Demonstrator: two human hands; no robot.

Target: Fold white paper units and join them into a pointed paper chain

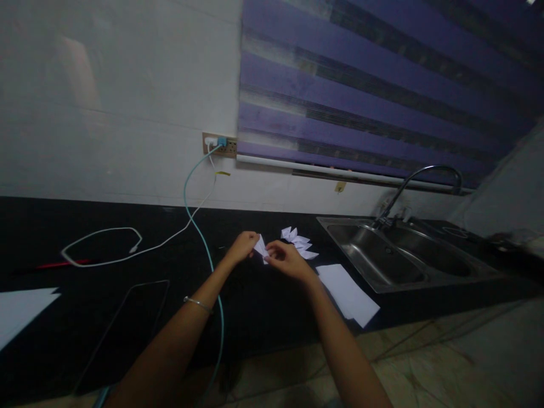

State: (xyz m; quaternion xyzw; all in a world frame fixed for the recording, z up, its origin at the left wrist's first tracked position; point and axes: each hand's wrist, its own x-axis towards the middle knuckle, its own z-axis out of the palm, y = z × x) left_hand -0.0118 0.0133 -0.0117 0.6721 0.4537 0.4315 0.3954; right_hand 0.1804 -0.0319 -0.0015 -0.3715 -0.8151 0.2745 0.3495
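Note:
Between my two hands is a small piece of folded white paper point(260, 247), held just above the black countertop. My left hand point(243, 247) pinches its upper left side, with the fingers curled and partly hidden. On its right side, the thumb and fingers of my right hand point(288, 260) close on the paper. Several folded white paper pieces point(300, 245) with pointed ends lie in a row just beyond my right hand. A stack of flat white paper sheets point(346, 292) rests to the right of my right wrist.
A steel double sink point(382, 255) with a curved faucet point(419, 173) is set into the counter at right. A teal cable point(203, 238) runs from the wall socket point(229, 147) past my left forearm. A white cable point(102, 263), a red object point(55, 264) and paper sheets point(23, 311) lie left.

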